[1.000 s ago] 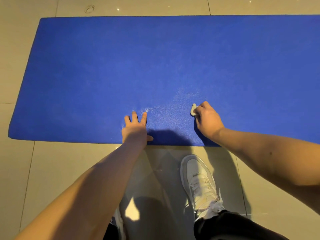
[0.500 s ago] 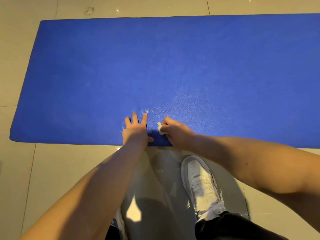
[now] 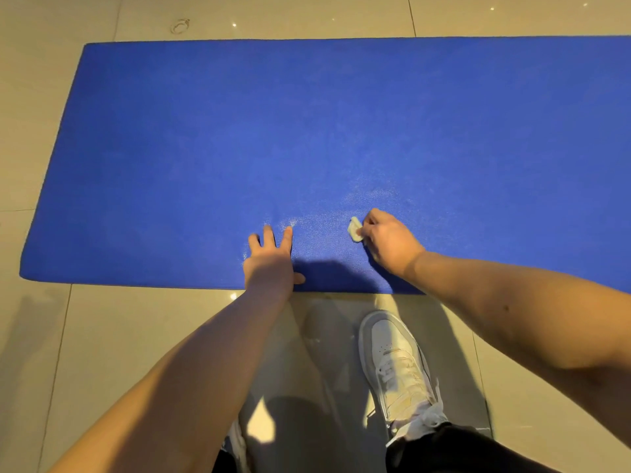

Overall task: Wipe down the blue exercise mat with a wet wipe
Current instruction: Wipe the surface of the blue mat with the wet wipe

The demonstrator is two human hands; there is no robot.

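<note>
Wiping the long blue foam exercise mat, which lies flat on the beige tiled floor with its near edge just ahead of my foot, I press a small crumpled white wet wipe against it close to that edge. My right hand has its fingers curled round the wipe. Half a second ago it was right beside my left hand; now it has swept back out to the right and slightly away from me, so the two hands are apart again. My left hand stays flat, fingers spread, pinning the mat by its edge. A pale damp sheen marks the strip between them. I judge this to be one back-and-forth pass over a small patch, with most of the mat not yet wiped. My white sneaker stands on the tiles just behind the edge.
</note>
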